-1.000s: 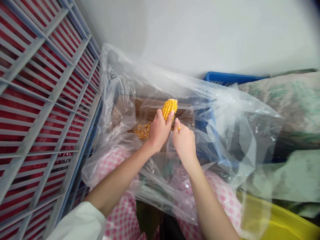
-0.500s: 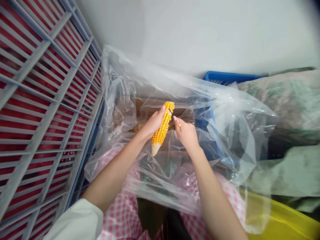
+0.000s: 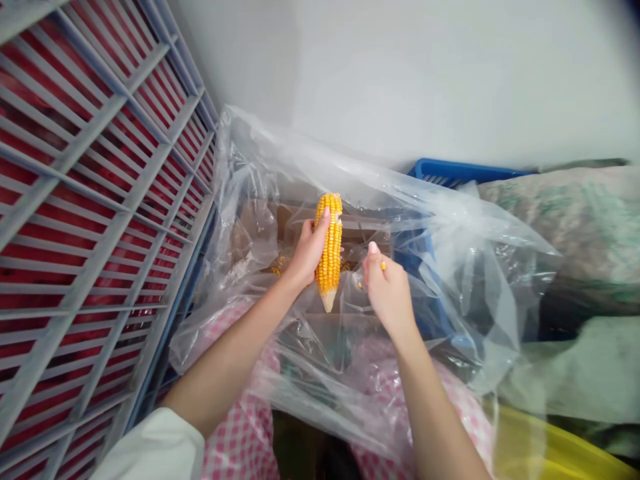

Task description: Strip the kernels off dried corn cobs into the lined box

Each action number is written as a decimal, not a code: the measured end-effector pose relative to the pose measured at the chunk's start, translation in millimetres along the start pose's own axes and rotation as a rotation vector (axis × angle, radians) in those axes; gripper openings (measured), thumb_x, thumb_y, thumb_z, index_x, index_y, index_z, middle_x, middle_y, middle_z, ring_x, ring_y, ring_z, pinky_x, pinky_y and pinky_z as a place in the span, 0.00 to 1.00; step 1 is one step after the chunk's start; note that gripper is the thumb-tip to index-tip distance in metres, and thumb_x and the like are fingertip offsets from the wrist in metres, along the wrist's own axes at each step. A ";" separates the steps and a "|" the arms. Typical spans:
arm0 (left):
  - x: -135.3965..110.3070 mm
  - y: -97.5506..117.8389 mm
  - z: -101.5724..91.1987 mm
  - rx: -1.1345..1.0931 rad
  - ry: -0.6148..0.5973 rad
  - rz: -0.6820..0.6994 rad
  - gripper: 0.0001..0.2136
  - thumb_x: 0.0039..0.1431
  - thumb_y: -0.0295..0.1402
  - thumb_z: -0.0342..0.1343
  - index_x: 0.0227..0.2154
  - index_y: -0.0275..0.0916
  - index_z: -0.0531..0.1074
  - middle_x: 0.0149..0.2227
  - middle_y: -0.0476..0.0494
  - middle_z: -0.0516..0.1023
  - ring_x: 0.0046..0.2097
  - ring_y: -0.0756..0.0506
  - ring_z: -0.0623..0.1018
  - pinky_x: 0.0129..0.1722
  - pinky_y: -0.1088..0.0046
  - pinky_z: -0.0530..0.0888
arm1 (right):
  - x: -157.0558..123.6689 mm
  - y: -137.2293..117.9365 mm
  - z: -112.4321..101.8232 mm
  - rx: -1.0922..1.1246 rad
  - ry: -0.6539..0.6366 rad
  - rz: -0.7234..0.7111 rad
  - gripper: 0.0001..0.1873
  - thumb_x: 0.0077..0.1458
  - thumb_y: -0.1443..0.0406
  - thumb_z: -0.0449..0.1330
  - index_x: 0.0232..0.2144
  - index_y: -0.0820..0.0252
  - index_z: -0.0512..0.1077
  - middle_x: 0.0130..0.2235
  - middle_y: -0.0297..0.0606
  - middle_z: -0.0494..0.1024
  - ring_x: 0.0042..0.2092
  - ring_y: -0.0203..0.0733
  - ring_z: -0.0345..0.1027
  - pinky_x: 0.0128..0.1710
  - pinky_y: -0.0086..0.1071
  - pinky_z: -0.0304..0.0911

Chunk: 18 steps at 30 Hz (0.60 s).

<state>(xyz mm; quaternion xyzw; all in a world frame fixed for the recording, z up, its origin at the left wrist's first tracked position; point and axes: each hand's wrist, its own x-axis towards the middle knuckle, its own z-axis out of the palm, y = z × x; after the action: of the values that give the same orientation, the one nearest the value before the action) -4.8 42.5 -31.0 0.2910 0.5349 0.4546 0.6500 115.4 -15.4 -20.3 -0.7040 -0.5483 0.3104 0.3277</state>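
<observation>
An ear of corn point(image 3: 329, 247) with yellow kernels is held nearly upright, its pale pointed end down. My left hand point(image 3: 309, 250) wraps around its left side, thumb lying along the kernels. Near the top right of the ear a small patch of kernels is gone. To the right and apart from the corn, my right hand point(image 3: 387, 287) is closed with the thumb up; the thin dark tool seen in it earlier is hidden now. One loose kernel point(image 3: 383, 265) rests against its fingers. Below both hands, a clear plastic bag point(image 3: 310, 340) spreads open, with loose kernels point(image 3: 277, 268) inside.
A tall slatted crate point(image 3: 107, 220) with red contents behind its bars stands close on the left. At the right are a blue basket point(image 3: 465, 170), a stuffed woven sack point(image 3: 580, 233) and a yellow container point(image 3: 565, 447). A white wall point(image 3: 400, 73) rises behind.
My right hand has moved away from the ear, to the right and toward me. The corn has turned more upright. A loose kernel now shows beside my right hand, against the bag.
</observation>
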 end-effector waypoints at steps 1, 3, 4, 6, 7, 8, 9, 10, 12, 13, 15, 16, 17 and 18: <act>-0.7 -2.4 1.7 0.029 0.037 0.066 0.21 0.49 0.53 0.50 0.36 0.41 0.61 0.29 0.50 0.70 0.24 0.52 0.72 0.26 0.75 0.71 | -3.3 -2.3 4.2 -0.010 -0.025 0.005 0.26 0.59 0.49 0.38 0.16 0.58 0.51 0.16 0.29 0.56 0.20 0.32 0.50 0.22 0.28 0.42; -1.4 -6.5 3.7 0.094 0.086 0.161 0.20 0.50 0.53 0.49 0.36 0.40 0.61 0.31 0.49 0.71 0.28 0.52 0.72 0.30 0.75 0.70 | -7.6 -5.6 9.9 -0.031 -0.063 0.003 0.26 0.59 0.50 0.38 0.16 0.58 0.52 0.16 0.29 0.56 0.20 0.32 0.49 0.22 0.28 0.41; -1.5 -8.1 4.3 0.125 0.102 0.197 0.20 0.51 0.53 0.49 0.35 0.40 0.61 0.32 0.48 0.71 0.30 0.52 0.73 0.32 0.75 0.70 | -8.7 -6.6 11.3 -0.037 -0.072 -0.001 0.26 0.59 0.50 0.38 0.16 0.58 0.52 0.16 0.29 0.56 0.20 0.32 0.49 0.22 0.28 0.41; -1.3 -10.4 5.1 0.183 0.125 0.251 0.19 0.52 0.52 0.47 0.35 0.40 0.61 0.33 0.47 0.71 0.33 0.51 0.73 0.34 0.74 0.69 | -9.5 -7.6 12.3 -0.045 -0.076 -0.012 0.26 0.59 0.51 0.38 0.16 0.58 0.53 0.16 0.29 0.58 0.20 0.32 0.50 0.22 0.27 0.42; -1.2 -11.2 5.4 0.212 0.130 0.271 0.19 0.53 0.52 0.47 0.35 0.40 0.61 0.34 0.47 0.71 0.34 0.50 0.73 0.35 0.74 0.69 | -9.7 -7.8 12.1 -0.052 -0.074 -0.016 0.25 0.59 0.51 0.38 0.17 0.58 0.54 0.17 0.30 0.58 0.20 0.32 0.50 0.22 0.27 0.42; -1.2 -11.7 5.8 0.238 0.132 0.287 0.19 0.53 0.52 0.46 0.35 0.40 0.61 0.34 0.46 0.71 0.35 0.50 0.72 0.36 0.73 0.68 | -9.8 -7.9 11.8 -0.061 -0.071 -0.019 0.25 0.60 0.51 0.38 0.17 0.58 0.55 0.17 0.30 0.59 0.20 0.32 0.50 0.22 0.27 0.42; -1.3 -12.0 6.3 0.262 0.132 0.301 0.19 0.54 0.52 0.45 0.35 0.40 0.60 0.34 0.46 0.71 0.35 0.50 0.72 0.36 0.73 0.68 | -10.1 -8.0 11.4 -0.074 -0.071 -0.021 0.25 0.60 0.52 0.37 0.17 0.58 0.56 0.17 0.30 0.60 0.20 0.32 0.50 0.23 0.27 0.42; -1.6 -12.1 6.8 0.285 0.135 0.313 0.19 0.54 0.52 0.45 0.36 0.40 0.60 0.34 0.46 0.71 0.36 0.49 0.72 0.36 0.73 0.68 | -10.6 -8.1 10.9 -0.090 -0.072 -0.025 0.25 0.60 0.52 0.37 0.18 0.59 0.57 0.17 0.30 0.60 0.20 0.33 0.50 0.23 0.27 0.42; -2.8 -11.8 8.2 0.320 0.148 0.327 0.18 0.55 0.51 0.44 0.36 0.40 0.59 0.35 0.46 0.71 0.36 0.49 0.72 0.36 0.73 0.67 | -11.8 -8.7 10.0 -0.132 -0.074 -0.033 0.26 0.60 0.53 0.37 0.19 0.59 0.60 0.18 0.31 0.63 0.20 0.33 0.51 0.23 0.27 0.43; -3.8 -11.7 9.1 0.335 0.154 0.332 0.18 0.56 0.51 0.44 0.36 0.40 0.59 0.35 0.46 0.71 0.36 0.50 0.72 0.36 0.73 0.67 | -12.4 -9.3 9.6 -0.162 -0.076 -0.038 0.26 0.61 0.54 0.37 0.20 0.59 0.62 0.18 0.32 0.64 0.20 0.33 0.52 0.23 0.27 0.43; -6.6 -12.0 10.7 0.376 0.169 0.353 0.17 0.56 0.50 0.44 0.35 0.40 0.58 0.34 0.46 0.71 0.36 0.50 0.72 0.36 0.74 0.66 | -12.8 -11.4 9.1 -0.250 -0.088 -0.044 0.26 0.61 0.55 0.36 0.23 0.60 0.65 0.20 0.34 0.68 0.21 0.34 0.54 0.23 0.28 0.43; -8.3 -12.5 11.5 0.404 0.175 0.371 0.16 0.56 0.49 0.44 0.35 0.40 0.57 0.34 0.47 0.71 0.35 0.50 0.72 0.35 0.74 0.66 | -12.6 -12.8 9.2 -0.312 -0.097 -0.042 0.26 0.62 0.56 0.36 0.24 0.60 0.67 0.21 0.36 0.70 0.21 0.35 0.56 0.23 0.29 0.42; -10.0 -13.5 12.1 0.437 0.181 0.391 0.16 0.56 0.49 0.44 0.34 0.41 0.57 0.33 0.47 0.70 0.34 0.50 0.72 0.34 0.75 0.65 | -12.2 -14.3 9.7 -0.379 -0.107 -0.034 0.25 0.62 0.57 0.36 0.25 0.61 0.68 0.22 0.39 0.71 0.22 0.36 0.59 0.24 0.29 0.42; -11.6 -14.7 12.4 0.472 0.187 0.410 0.16 0.56 0.49 0.43 0.33 0.41 0.56 0.32 0.48 0.70 0.33 0.50 0.71 0.32 0.75 0.65 | -11.6 -15.9 10.6 -0.443 -0.121 -0.026 0.25 0.62 0.58 0.37 0.27 0.61 0.69 0.24 0.41 0.73 0.23 0.37 0.61 0.24 0.30 0.41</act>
<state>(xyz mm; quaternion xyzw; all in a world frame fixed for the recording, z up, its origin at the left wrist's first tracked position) 11.0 27.2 -35.4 0.4922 0.6132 0.4644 0.4074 95.5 -22.5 -13.0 -0.7317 -0.6308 0.2199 0.1357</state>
